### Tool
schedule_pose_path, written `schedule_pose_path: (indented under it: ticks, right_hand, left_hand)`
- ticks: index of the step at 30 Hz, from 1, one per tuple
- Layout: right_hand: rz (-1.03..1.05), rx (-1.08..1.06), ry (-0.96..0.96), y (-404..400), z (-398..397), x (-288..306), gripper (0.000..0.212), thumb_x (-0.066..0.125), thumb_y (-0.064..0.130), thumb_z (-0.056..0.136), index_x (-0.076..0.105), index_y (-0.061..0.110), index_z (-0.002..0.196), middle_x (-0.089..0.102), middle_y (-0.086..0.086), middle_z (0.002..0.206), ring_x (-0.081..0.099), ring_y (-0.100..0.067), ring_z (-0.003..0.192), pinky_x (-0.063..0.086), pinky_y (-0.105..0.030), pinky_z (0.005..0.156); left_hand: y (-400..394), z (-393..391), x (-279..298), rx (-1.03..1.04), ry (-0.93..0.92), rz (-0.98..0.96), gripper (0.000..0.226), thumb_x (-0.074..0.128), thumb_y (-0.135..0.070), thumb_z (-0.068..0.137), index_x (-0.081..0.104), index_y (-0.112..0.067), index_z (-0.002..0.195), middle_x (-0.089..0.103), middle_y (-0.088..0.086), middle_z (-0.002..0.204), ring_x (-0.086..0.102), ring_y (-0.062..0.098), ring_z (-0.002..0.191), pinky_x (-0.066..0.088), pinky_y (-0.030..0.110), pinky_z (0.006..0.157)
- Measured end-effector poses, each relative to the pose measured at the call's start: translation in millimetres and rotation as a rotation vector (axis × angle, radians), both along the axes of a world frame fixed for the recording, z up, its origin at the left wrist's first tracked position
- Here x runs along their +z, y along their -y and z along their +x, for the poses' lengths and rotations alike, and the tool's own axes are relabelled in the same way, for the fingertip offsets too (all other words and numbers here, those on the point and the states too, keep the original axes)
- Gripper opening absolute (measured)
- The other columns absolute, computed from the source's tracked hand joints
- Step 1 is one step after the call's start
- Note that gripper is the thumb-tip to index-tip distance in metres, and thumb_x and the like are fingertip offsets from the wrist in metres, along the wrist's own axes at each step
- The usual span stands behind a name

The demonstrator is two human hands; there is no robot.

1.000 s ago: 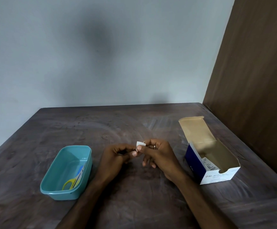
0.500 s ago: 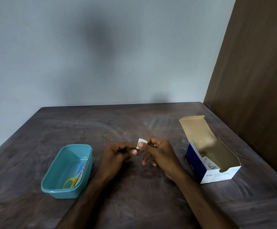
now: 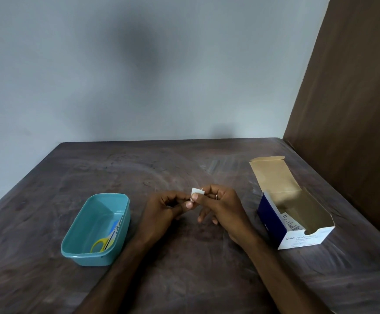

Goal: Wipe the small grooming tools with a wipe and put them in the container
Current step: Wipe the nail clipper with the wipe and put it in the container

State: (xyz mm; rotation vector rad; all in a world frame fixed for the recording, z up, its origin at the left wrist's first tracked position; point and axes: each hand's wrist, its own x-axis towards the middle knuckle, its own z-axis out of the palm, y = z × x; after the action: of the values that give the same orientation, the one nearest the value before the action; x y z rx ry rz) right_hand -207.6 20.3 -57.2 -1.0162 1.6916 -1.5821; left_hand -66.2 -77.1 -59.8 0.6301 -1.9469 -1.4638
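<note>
Little has moved: both hands stay above the desk (image 3: 184, 279), right hand (image 3: 220, 207) pinching the wipe (image 3: 197, 191), left hand (image 3: 164, 209) pinching something hidden

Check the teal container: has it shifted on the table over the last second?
No. The teal container keeps its place left of the hands, with the same gap to the open box and the table's far edge. Small frame offsets look like head-camera motion.

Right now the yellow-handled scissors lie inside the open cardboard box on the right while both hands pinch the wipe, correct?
Not quite. The head view shows the yellow-handled scissors inside the teal container on the left, not the cardboard box. Both hands do pinch the wipe.
</note>
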Motion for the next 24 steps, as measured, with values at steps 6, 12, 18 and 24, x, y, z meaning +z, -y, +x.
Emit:
schedule_pose_path:
  ticks: [6, 12, 18, 24]
  right_hand:
    - [-0.019, 0.026, 0.006, 0.5, 0.3, 0.0, 0.012, 0.061, 0.020, 0.097, 0.072, 0.016, 0.096, 0.077, -0.008, 0.081, 0.066, -0.024, 0.056, 0.030, -0.024, 0.044]
    - [-0.060, 0.019, 0.008, 2.1, -2.3, -1.8, 0.018, 0.061, 0.018, 0.097, 0.063, 0.021, 0.115, 0.078, -0.003, 0.090, 0.066, -0.025, 0.055, 0.036, -0.027, 0.044]
    - [-0.084, -0.049, -0.067, 2.4, -7.3, -5.4, 0.005, 0.068, 0.017, 0.092, 0.065, 0.013, 0.094, 0.075, -0.003, 0.089, 0.066, -0.019, 0.059, 0.039, -0.028, 0.044]
    - [-0.152, -0.045, -0.099, 3.2, -2.0, -2.0, 0.019, 0.079, 0.002, 0.080, 0.065, 0.008, 0.091, 0.070, -0.010, 0.079, 0.059, -0.005, 0.050, 0.040, -0.016, 0.041]
  left_hand:
    - [-1.1, -2.9, -0.4, 0.028, -0.011, 0.028, 0.021, 0.083, -0.002, 0.071, 0.074, -0.016, 0.084, 0.074, 0.003, 0.078, 0.067, 0.007, 0.071, 0.052, 0.020, 0.065]
    - [0.7, -3.0, -2.8, 0.095, 0.026, -0.050, 0.010, 0.079, -0.011, 0.079, 0.072, -0.015, 0.086, 0.072, -0.001, 0.075, 0.064, 0.006, 0.069, 0.049, 0.018, 0.064]
    - [0.1, -2.2, -0.7, 0.181, -0.069, 0.126, 0.007, 0.071, -0.016, 0.087, 0.075, -0.012, 0.092, 0.075, 0.010, 0.082, 0.070, 0.018, 0.074, 0.056, 0.030, 0.066]
    - [-1.3, -1.1, 1.1, 0.100, -0.122, 0.334, 0.011, 0.069, -0.013, 0.088, 0.079, -0.007, 0.090, 0.073, 0.012, 0.076, 0.061, 0.022, 0.065, 0.055, 0.026, 0.056]
